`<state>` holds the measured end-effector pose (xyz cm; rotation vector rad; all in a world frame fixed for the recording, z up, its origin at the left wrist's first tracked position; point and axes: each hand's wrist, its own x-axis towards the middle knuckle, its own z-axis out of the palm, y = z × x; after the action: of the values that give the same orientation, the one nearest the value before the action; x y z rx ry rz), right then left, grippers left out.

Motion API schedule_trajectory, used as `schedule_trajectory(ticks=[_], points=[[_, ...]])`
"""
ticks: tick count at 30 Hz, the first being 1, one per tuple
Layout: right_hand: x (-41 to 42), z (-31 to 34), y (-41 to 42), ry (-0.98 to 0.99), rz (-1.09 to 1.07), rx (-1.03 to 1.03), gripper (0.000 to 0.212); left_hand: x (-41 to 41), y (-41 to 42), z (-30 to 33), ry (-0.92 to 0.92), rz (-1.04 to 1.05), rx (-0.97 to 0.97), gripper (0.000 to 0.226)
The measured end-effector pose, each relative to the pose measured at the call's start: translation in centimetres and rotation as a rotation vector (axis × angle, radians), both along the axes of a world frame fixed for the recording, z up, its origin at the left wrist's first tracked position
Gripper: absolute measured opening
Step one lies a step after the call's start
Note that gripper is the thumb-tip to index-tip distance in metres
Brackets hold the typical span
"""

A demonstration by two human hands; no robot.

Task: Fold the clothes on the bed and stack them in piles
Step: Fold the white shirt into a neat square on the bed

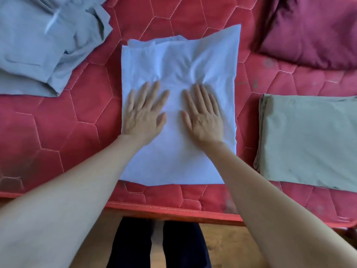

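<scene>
White garment point(179, 105) lies flat on the red mattress point(87, 105), centred at the near edge, partly folded into a tall rectangle. Its long axis runs from near edge to far edge, straight away from the person. Near hem sits just inside the mattress's near edge; far end shows a few loose layers and wrinkles.

Left hand point(144, 113) and right hand point(202, 115) both lie palm-down on the garment's middle, side by side, fingers straight and spread, pointing toward the far edge. Neither grips anything; they press flat. Small gap of cloth between the thumbs. Both hands are equally near the cloth, left over the left half, right over the right half.

Judgement: smoothing step. The next fold probably goes across the long axis, near hem to far end or the reverse, so each hand would need to go to a corner on its own side.

Piles: folded beige-green garment point(309, 140) by the right edge, near side, well apart from the white one; likely the stack target, nearer the right hand. Grey clothes point(38, 45) at the far left corner, loosely heaped, look unfolded. Dark red pillow point(313, 31) at the far right corner.

No containers in view.
</scene>
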<state>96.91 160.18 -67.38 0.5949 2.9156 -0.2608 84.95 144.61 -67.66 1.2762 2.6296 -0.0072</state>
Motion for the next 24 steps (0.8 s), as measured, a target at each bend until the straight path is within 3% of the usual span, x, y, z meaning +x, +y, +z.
schedule_trajectory(ticks=[3,5,7,10,12,14,21,24], points=[[1.7,-0.1,3.7,-0.042,-0.32,0.015,0.06,-4.5,-1.0,0.1,0.002,0.161,-0.017,0.061],[1.6,0.6,5.6,-0.041,-0.535,0.032,0.062,-6.5,-0.9,1.1,0.086,0.138,0.002,0.059],[0.1,1.8,6.2,0.054,-0.465,0.078,0.06,-7.5,0.4,2.3,0.171,0.038,0.092,0.055],[-5.0,2.8,5.3,0.252,-0.144,-0.01,0.053,-7.2,4.8,3.1,0.206,-0.181,0.227,0.053],[-8.3,2.4,5.0,0.221,0.044,-0.09,0.05,-6.8,7.0,2.5,0.131,-0.256,0.189,0.053],[-9.9,1.1,6.2,0.07,0.142,-0.043,0.05,-7.5,7.6,1.0,0.056,-0.223,0.087,0.056],[-9.3,0.2,14.0,0.01,-0.29,-0.052,0.057,-13.8,7.3,0.1,-0.01,0.076,0.019,0.058],[-7.7,1.6,13.4,0.102,-0.262,-0.027,0.057,-13.1,6.0,1.6,0.05,0.047,0.109,0.056]])
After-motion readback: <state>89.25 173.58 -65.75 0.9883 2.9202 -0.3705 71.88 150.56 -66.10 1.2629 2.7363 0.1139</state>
